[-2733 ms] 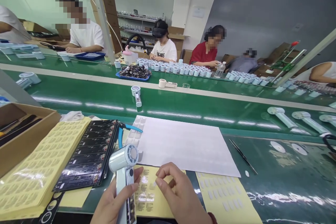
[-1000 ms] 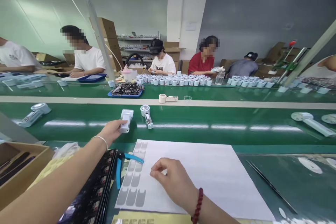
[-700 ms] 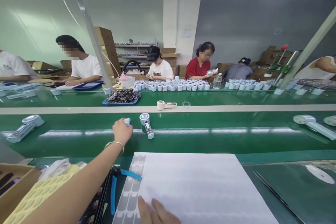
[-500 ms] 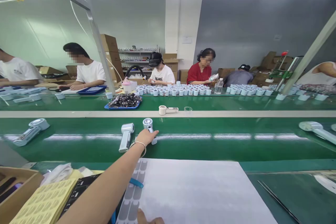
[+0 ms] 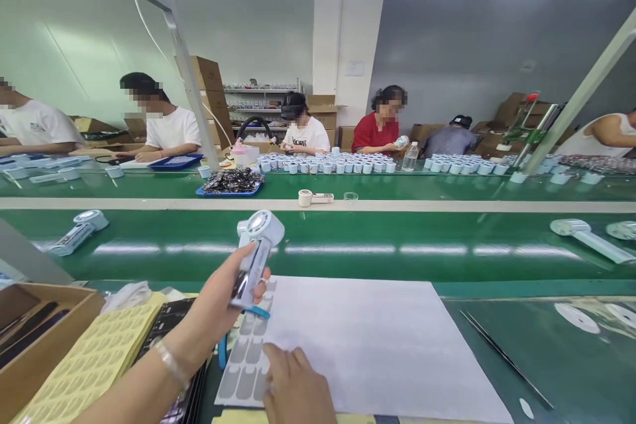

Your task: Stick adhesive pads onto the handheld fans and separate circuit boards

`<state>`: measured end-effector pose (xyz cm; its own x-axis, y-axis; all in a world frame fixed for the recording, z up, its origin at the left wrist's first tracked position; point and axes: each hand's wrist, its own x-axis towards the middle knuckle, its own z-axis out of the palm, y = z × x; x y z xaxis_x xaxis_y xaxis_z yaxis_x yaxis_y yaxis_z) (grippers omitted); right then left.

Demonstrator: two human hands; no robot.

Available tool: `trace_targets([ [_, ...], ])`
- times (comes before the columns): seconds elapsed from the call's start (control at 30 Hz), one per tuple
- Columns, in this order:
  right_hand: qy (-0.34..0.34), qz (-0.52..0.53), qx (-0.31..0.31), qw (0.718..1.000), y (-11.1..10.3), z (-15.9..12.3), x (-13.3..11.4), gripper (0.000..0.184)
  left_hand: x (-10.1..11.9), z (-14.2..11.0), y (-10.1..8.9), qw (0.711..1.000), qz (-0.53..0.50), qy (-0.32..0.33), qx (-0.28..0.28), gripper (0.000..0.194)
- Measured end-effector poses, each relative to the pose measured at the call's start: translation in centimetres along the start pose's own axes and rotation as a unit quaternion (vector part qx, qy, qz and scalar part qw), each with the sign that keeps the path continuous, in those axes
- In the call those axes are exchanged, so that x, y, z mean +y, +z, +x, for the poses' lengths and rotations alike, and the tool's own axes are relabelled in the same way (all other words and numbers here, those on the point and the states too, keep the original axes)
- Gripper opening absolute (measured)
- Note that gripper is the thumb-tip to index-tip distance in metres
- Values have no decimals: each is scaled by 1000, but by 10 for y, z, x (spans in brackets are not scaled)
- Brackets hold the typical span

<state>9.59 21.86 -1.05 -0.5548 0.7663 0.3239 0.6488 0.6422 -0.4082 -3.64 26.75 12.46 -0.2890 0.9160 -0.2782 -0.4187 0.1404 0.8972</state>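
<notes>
My left hand (image 5: 216, 301) is shut on the handle of a pale blue hand-held fan (image 5: 257, 248), lifted above the near edge of the green belt with its round head up. Just behind that head, another fan (image 5: 241, 228) lies on the belt, mostly hidden. My right hand (image 5: 295, 387) lies low in view with its fingers spread on the left part of a white sheet (image 5: 372, 338), next to rows of grey pads (image 5: 243, 371). It holds nothing.
Blue-handled cutters (image 5: 258, 312), a black circuit panel (image 5: 166, 324), yellow sticker sheets (image 5: 89, 364) and a cardboard box (image 5: 34, 338) lie to the left. Tweezers (image 5: 504, 359) lie at right. More fans (image 5: 77, 232) (image 5: 586, 238) ride the belt (image 5: 397, 248). Several co-workers sit across it.
My left hand set one fan down on the belt, took hold of the fan beside it and brought it back towards me. My right hand moved onto the white sheet.
</notes>
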Motion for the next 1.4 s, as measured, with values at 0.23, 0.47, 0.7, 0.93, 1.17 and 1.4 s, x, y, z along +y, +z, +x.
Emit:
trace_targets([
  [0.23, 58, -1, -44, 997, -21, 11, -3, 74, -31, -89, -29, 983, -68, -91, 143, 23],
  [0.47, 137, 241, -34, 960, -46, 14, -4, 51, -59, -111, -28, 961, -172, -68, 205, 16],
  [0.7, 208, 534, -55, 818, -106, -15, -12, 64, -72, -115, -18, 933, -298, -115, 169, 13],
  [0.93, 216, 561, -61, 797, -112, -33, -31, 59, -81, -116, 5, 922, -321, -160, 148, 5],
  [1.17, 217, 539, -57, 812, -112, -30, -34, 60, -88, -113, 1, 922, -337, -157, 105, 9],
  [1.4, 214, 529, -76, 818, -111, -29, -35, 63, -85, -113, 4, 925, -322, -156, 124, 12],
])
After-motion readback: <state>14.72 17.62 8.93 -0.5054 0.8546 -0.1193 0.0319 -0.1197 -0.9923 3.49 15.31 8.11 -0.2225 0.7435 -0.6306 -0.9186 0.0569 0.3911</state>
